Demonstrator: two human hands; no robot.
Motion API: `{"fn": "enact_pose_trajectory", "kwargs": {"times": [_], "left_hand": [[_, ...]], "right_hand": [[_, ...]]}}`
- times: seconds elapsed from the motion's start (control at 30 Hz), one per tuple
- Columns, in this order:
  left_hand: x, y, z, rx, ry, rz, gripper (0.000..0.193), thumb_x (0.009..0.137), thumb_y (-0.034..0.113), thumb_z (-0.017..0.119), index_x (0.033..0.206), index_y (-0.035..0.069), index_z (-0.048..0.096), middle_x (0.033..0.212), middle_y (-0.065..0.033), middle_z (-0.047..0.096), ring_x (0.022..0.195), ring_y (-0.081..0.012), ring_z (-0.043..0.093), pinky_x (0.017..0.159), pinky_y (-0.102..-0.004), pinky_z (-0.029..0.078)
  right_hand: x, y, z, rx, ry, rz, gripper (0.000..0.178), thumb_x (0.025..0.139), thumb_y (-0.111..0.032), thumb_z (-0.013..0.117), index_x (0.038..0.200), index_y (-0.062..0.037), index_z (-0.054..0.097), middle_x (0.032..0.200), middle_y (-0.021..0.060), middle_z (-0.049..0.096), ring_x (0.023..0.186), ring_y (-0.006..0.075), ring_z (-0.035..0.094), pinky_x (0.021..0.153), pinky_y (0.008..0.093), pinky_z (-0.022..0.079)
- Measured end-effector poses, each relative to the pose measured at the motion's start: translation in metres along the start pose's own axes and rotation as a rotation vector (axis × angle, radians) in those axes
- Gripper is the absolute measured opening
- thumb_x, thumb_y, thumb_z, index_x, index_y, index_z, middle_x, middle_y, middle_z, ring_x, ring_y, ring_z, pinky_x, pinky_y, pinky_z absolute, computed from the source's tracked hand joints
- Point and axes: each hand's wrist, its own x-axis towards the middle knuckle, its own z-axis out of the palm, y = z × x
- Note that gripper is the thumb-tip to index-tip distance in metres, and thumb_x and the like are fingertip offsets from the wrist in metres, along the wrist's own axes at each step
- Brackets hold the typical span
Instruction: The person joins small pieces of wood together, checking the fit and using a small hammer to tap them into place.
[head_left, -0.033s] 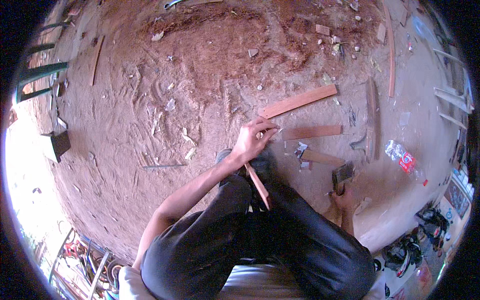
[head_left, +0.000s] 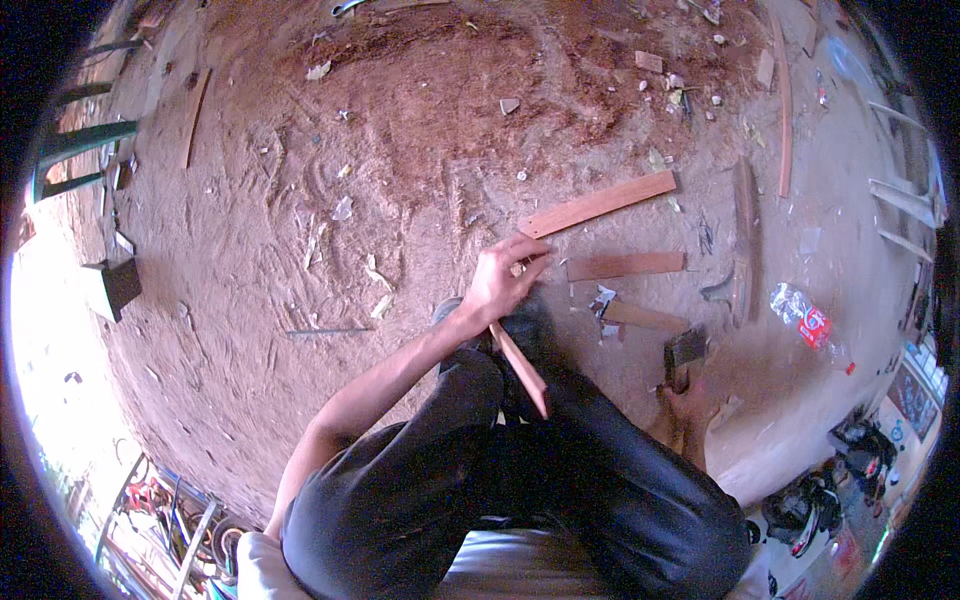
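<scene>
My left hand (head_left: 508, 272) is over the shoes, its thumb and fingers brought together; what they pinch is too small to make out. Below its wrist a narrow wooden strip (head_left: 522, 372) slants between my knees. Near my right knee, my right hand (head_left: 688, 402) is closed around a hammer-like tool with a dark, blocky head (head_left: 685, 348). Just beyond the left hand lies a reddish-brown wooden slat (head_left: 600, 203) with small holes at one end. A second slat (head_left: 628, 265) and a paler, shorter piece (head_left: 645, 317) lie to its near side.
A long wooden piece (head_left: 743, 230) lies at right, a hooked metal part (head_left: 718, 290) beside it. Farther right is a clear plastic bottle (head_left: 803, 318) with a red label. Wood scraps and litter dot the dirt ground (head_left: 390, 180). A dark box-like block (head_left: 118, 288) stands at left.
The wooden strip's near end has swung slightly to the right. My left fingers have shifted a little; the right hand and its tool stay in place.
</scene>
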Motion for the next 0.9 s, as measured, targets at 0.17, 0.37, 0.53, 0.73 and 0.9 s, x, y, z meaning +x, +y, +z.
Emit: {"fn": "enact_pose_trajectory", "kwargs": {"times": [0.17, 0.37, 0.53, 0.73, 0.9], "left_hand": [[0.012, -0.025, -0.014, -0.066, 0.067, -0.173, 0.018, 0.084, 0.010, 0.072, 0.099, 0.002, 0.071, 0.094, -0.0144, 0.071, 0.089, -0.0258, 0.070, 0.078, -0.0342, 0.055], [0.033, -0.045, -0.028, -0.055, -0.019, 0.041, 0.018, 0.086, 0.012, 0.071, 0.100, 0.001, 0.071, 0.092, -0.0134, 0.071, 0.084, -0.0212, 0.071, 0.072, -0.0318, 0.056], [0.048, -0.035, -0.031, -0.078, -0.137, -0.032, 0.017, 0.087, 0.012, 0.068, 0.101, 0.001, 0.071, 0.091, -0.0141, 0.072, 0.082, -0.0240, 0.072, 0.074, -0.0329, 0.057], [0.058, -0.057, -0.039, 0.003, -0.195, 0.223, 0.016, 0.087, 0.011, 0.066, 0.100, 0.003, 0.071, 0.090, -0.0132, 0.071, 0.083, -0.0259, 0.070, 0.075, -0.0356, 0.055], [0.065, -0.054, -0.037, -0.043, -0.255, 0.136, 0.014, 0.086, 0.012, 0.067, 0.095, 0.003, 0.071, 0.089, -0.0124, 0.071, 0.082, -0.0250, 0.070, 0.074, -0.0358, 0.055]], "right_hand": [[0.000, 0.039, 0.026, 0.189, 0.223, -0.209, 0.045, 0.075, -0.016, 0.073, 0.115, 0.0001, 0.061, 0.096, 0.0137, 0.067, 0.086, 0.0274, 0.064, 0.083, 0.0391, 0.050], [-0.007, -0.022, 0.035, 0.369, 0.199, -0.122, 0.035, 0.083, -0.013, 0.071, 0.113, 0.0013, 0.061, 0.095, 0.0096, 0.067, 0.087, 0.0199, 0.063, 0.081, 0.0343, 0.050], [0.012, -0.096, -0.007, 0.769, -0.006, -0.160, 0.053, 0.076, -0.024, 0.079, 0.118, -0.0007, 0.059, 0.108, 0.0126, 0.067, 0.095, 0.0238, 0.064, 0.088, 0.0352, 0.050], [0.039, -0.149, -0.009, 1.085, -0.163, -0.549, 0.063, 0.074, -0.011, 0.075, 0.125, 0.0009, 0.040, 0.075, 0.0123, 0.065, 0.060, 0.0219, 0.063, 0.058, 0.0340, 0.053], [0.053, -0.173, -0.020, 1.134, -0.314, -0.653, 0.075, 0.078, -0.005, 0.070, 0.139, -0.0033, 0.027, 0.073, 0.0142, 0.064, 0.055, 0.0229, 0.063, 0.053, 0.0349, 0.054]]}}
